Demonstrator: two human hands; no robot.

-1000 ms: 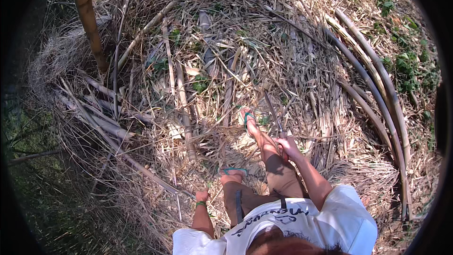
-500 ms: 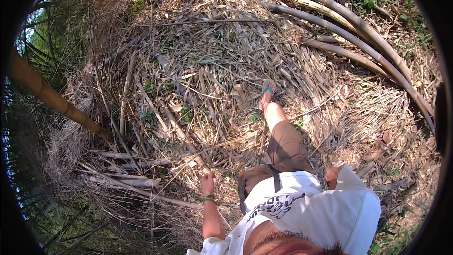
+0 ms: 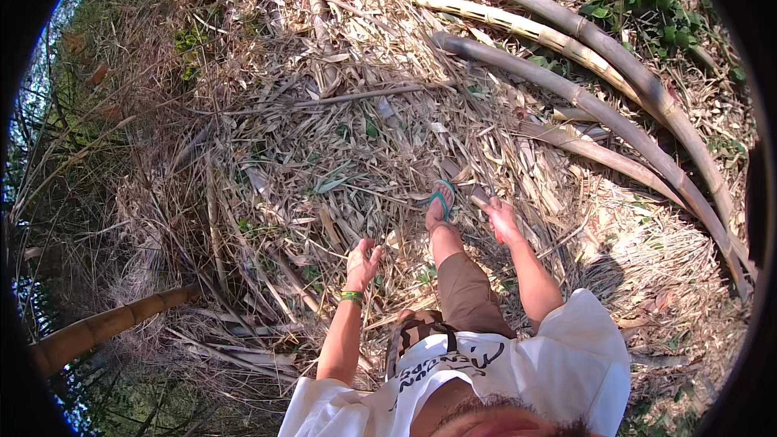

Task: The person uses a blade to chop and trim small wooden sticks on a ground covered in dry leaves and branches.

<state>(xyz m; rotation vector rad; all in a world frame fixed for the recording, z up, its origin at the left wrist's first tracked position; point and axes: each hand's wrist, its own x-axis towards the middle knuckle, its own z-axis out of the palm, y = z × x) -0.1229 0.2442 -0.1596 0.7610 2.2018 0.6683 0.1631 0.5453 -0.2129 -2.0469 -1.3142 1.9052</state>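
My left hand is held out over the dry litter with its fingers apart and nothing in it. A green and yellow band circles that wrist. Farther forward and to the right, my right hand is closed. A brownish flat strip shows at its fingertips, near my sandalled foot. Whether the hand grips this strip or it lies on the ground behind, I cannot make out. Dry bamboo leaves and thin sticks cover the ground under both hands.
Several long bamboo poles lie curved across the far right. A thick yellow-brown bamboo stem slants in from the left. Dry twiggy brush fills the left side, and a thin stick lies ahead. Green leaves grow at far right.
My left hand has come off a bamboo stick and opened, moving up and forward. The right hand has swung forward from beside my hip. The view has shifted over the ground.
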